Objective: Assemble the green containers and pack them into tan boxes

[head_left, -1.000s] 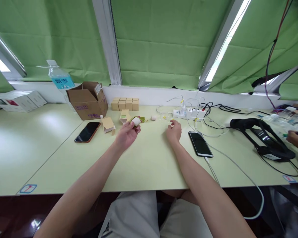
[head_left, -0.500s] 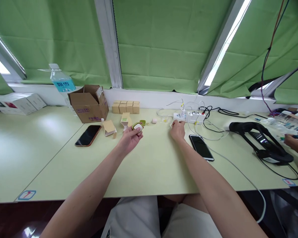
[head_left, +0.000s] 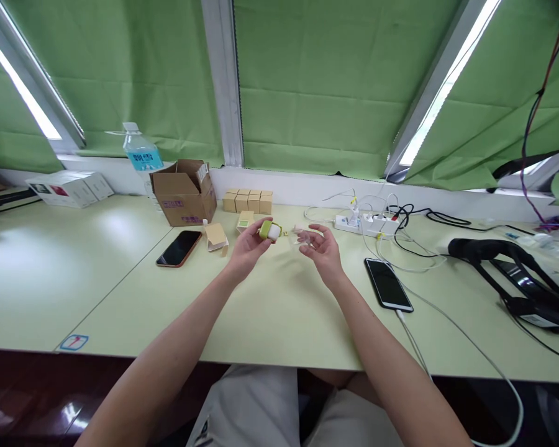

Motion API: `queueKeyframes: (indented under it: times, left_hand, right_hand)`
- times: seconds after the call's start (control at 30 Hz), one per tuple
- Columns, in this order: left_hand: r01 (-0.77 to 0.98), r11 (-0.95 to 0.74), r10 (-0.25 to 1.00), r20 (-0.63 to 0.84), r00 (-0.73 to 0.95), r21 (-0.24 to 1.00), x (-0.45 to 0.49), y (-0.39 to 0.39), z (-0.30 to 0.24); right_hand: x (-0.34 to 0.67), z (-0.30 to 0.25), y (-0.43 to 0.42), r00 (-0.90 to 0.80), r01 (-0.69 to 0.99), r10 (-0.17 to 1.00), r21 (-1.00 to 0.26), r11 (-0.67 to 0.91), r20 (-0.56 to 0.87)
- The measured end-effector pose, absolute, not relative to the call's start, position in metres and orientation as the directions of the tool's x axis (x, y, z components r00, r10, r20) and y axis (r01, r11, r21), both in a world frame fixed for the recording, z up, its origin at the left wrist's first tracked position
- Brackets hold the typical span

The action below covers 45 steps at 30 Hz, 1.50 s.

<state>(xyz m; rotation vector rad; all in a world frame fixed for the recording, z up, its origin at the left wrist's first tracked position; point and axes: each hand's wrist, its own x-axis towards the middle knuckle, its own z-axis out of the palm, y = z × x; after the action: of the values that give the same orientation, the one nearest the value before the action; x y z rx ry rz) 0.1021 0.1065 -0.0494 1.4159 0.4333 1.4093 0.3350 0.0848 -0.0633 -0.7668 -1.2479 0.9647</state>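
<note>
Two hands are up over the pale green tabletop (head_left: 270, 310), and there is one small thing in each. The left hand (head_left: 246, 248) pinches a little green-and-white gadget (head_left: 270, 231) between thumb and fingertips, fingers curled close around it, holding it just above the tabletop. The right hand (head_left: 323, 251) sits palm up and half open, fingers loosely bent, with a small clear plastic piece (head_left: 300, 239) at its fingertips; how firmly it grips that piece is hard to tell. Gadget and clear piece are just beside each other, a small gap between them.

Count the rest: two phones, one orange-edged phone (head_left: 179, 248) to the left, one black phone (head_left: 388, 284) on a white cable to the right. One open cardboard box (head_left: 184, 192), one water bottle (head_left: 140, 155) behind it, a row of small tan boxes (head_left: 248, 200) by the wall, and two opened tan cartons (head_left: 217, 236) just beyond the left hand. One white power strip (head_left: 366, 223) with tangled cables lies past the right hand, a black headset (head_left: 507, 267) far right. Nothing stands between the two hands.
</note>
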Motion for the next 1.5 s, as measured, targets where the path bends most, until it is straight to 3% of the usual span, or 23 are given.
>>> queueKeyframes:
  times: [0.2,0.5,0.77,0.97,1.17,1.37,1.5]
  left_hand:
    - [-0.14,-0.626,0.712,0.635,0.299,0.767,0.104,0.104,-0.052]
    - [0.064,-0.76,0.618,0.688,0.381,0.647,0.107,0.1,-0.056]
    - [0.053,-0.742,0.609,0.64,0.468,0.668,0.105,0.094,-0.056]
    - [0.055,-0.698,0.693,0.655,0.302,0.714,0.109,0.097,-0.059]
    - [0.058,-0.653,0.737,0.616,0.278,0.756,0.117,0.101,-0.072]
    - [0.21,-0.638,0.767,0.585,0.265,0.741,0.123,0.102,-0.076]
    - [0.376,-0.544,0.834,0.531,0.149,0.75,0.116,0.11,-0.083]
  right_hand:
    - [0.334,-0.054,0.068,-0.119,-0.249,0.947,-0.932,0.264,0.3]
    - [0.328,-0.053,0.065,-0.154,-0.318,0.937,-0.913,0.254,0.314]
    - [0.326,-0.058,0.068,-0.156,-0.334,0.945,-0.916,0.225,0.289]
    - [0.327,-0.061,0.069,-0.155,-0.346,0.946,-0.913,0.217,0.283]
    - [0.328,-0.069,0.074,-0.153,-0.305,0.947,-0.925,0.227,0.282]
    - [0.332,-0.077,0.08,-0.178,-0.318,0.956,-0.933,0.166,0.231]
    - [0.341,-0.087,0.091,-0.068,-0.263,0.98,-0.95,0.166,0.189]
